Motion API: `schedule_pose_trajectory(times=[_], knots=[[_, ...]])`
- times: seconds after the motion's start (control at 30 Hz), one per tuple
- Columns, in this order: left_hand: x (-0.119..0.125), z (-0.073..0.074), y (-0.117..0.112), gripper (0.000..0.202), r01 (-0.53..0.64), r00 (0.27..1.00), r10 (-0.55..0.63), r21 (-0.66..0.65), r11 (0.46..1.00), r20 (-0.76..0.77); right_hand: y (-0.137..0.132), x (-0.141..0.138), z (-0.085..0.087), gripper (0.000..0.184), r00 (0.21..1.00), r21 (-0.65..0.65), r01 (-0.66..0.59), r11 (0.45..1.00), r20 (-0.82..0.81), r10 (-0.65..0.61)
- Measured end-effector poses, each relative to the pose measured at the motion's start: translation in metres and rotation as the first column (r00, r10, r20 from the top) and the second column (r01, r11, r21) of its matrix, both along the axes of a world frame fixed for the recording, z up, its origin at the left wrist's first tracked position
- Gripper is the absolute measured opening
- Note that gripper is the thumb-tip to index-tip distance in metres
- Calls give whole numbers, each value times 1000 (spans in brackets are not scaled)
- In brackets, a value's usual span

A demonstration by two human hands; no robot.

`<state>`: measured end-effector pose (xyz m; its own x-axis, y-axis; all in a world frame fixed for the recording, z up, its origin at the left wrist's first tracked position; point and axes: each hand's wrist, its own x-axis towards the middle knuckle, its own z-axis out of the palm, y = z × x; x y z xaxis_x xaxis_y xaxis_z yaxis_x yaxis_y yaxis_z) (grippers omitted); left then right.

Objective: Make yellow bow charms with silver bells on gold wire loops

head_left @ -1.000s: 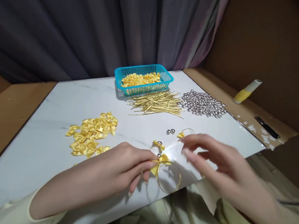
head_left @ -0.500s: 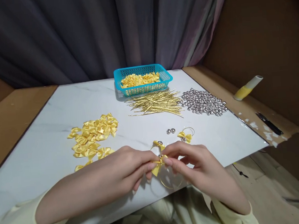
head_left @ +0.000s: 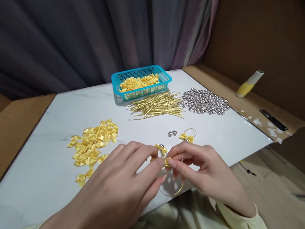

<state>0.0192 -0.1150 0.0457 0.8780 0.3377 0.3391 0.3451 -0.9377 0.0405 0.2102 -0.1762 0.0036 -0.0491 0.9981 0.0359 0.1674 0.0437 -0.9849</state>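
One bow (head_left: 167, 161) now has the right hand (head_left: 203, 167) joining the left hand (head_left: 126, 181).

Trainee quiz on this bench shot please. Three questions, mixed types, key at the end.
1. Multiple choice: what lies just on the person's side of the blue basket?
a) black tool
b) gold wires
c) curtain

2. True or false: the right hand pinches a yellow bow between thumb and finger.

3. Fill in: seen from the person's seat, the pile of silver beads lies to the ____ of the gold wires.

Key: 1. b; 2. true; 3. right
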Motion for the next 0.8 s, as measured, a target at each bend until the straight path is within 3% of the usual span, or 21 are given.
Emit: schedule_pose_trajectory(times=[0.1, 0.8], knots=[[2, -4, 2, 9, 29, 1000, -29, 40, 999, 9, -1, 0, 1, 7, 1000, -2, -8, 1000, -23, 8], [6, -11, 5, 10, 32, 997, -30, -35, 999, 69, 0, -1, -3, 5, 995, -9, -3, 1000, -96, 2]])
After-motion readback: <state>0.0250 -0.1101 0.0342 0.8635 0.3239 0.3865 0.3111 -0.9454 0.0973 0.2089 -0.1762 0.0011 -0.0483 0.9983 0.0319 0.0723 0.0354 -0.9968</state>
